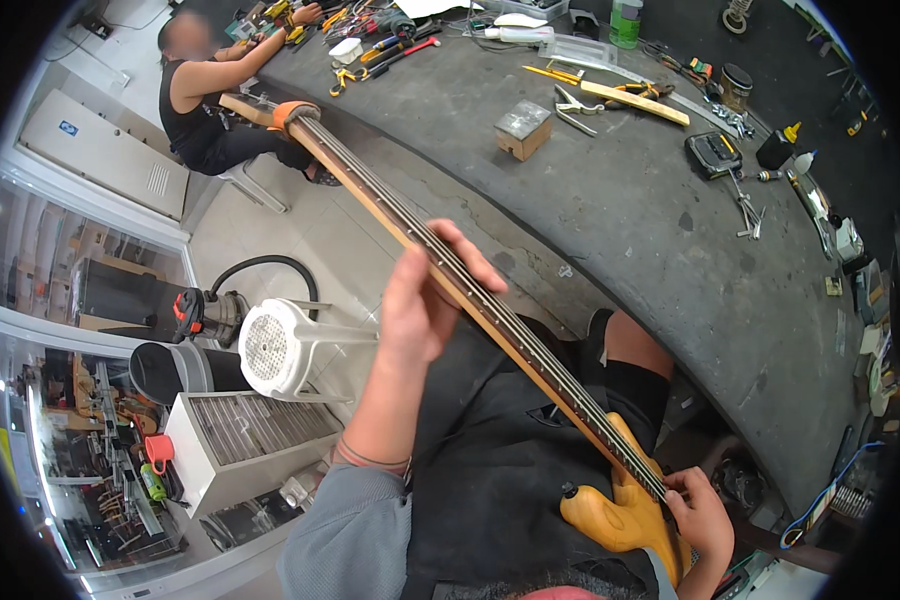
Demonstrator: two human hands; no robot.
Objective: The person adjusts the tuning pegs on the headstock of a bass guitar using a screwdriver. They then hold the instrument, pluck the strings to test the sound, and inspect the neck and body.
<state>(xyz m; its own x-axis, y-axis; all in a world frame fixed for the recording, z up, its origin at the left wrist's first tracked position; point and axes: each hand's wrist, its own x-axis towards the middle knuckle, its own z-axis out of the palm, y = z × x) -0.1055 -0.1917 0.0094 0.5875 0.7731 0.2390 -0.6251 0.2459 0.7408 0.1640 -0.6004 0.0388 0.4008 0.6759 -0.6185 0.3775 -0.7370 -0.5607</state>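
Note:
A bass guitar [530, 362] lies across my lap, its neck running up and left to the headstock, its light wooden body low at the right. An orange-brown band [295, 114] wraps the neck beside the headstock. My left hand [425, 300] is closed round the middle of the neck, the thumb on one side and the fingers reaching over the strings. At the body end, my right hand [700, 508] has its fingers bent together against the strings. Part of the body is hidden by that hand and the lower edge.
A dark workbench [630, 210] curves along the right, bearing a small metal-topped wooden block [523, 130], pliers [574, 108], a wood strip [635, 103] and a tape measure [713, 153]. On the left stand a white stool [270, 348] and a vacuum cleaner [210, 312]. Another person [210, 95] sits at the far bench end.

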